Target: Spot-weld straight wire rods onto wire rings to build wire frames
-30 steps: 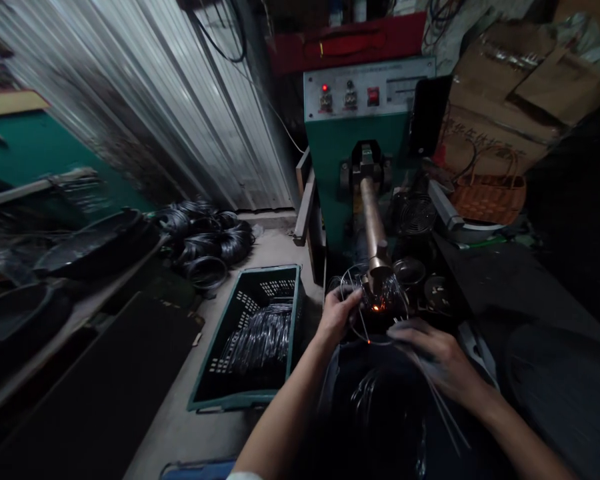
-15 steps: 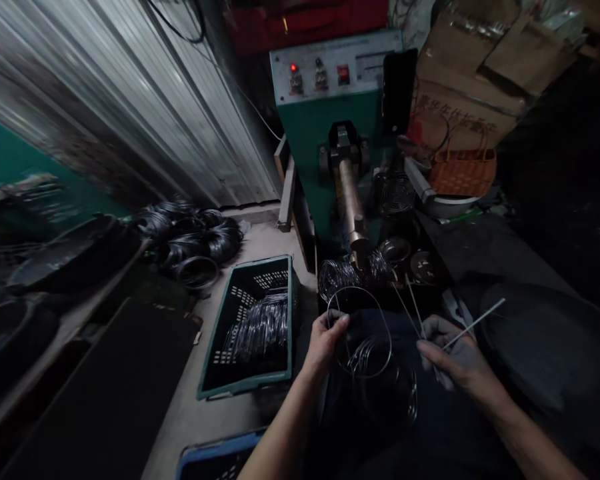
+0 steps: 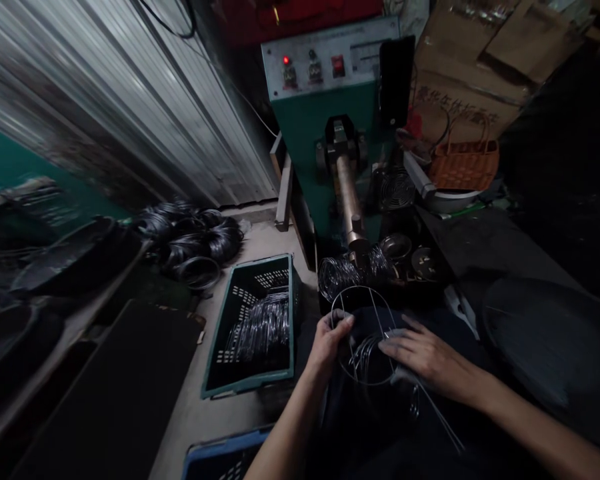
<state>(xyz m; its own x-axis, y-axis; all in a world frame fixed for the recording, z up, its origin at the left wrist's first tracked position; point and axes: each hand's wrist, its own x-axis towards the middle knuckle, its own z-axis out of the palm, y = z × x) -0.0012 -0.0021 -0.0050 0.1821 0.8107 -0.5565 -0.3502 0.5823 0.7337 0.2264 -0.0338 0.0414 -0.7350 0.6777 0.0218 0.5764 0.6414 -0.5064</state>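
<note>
My left hand pinches the left side of a thin wire ring, held above my lap. A straight wire crosses the ring near that hand. A second straight wire crosses on the right, its middle running beneath the fingertips of my right hand. From under the right palm, a few loose straight wires stick out down and to the right, so that hand is closed on them. Behind and below the ring lie more bent wire rings on the dark cloth of my lap.
Ahead stands a green machine with a metal arm above wire rings. At left, a green crate holds wire pieces, near wire coils. A blue crate is nearer. A wicker basket sits at right.
My right hand has moved left onto the ring, turning its loose wires to point down and right. A second straight wire now crosses the ring. The left hand keeps its grip.
</note>
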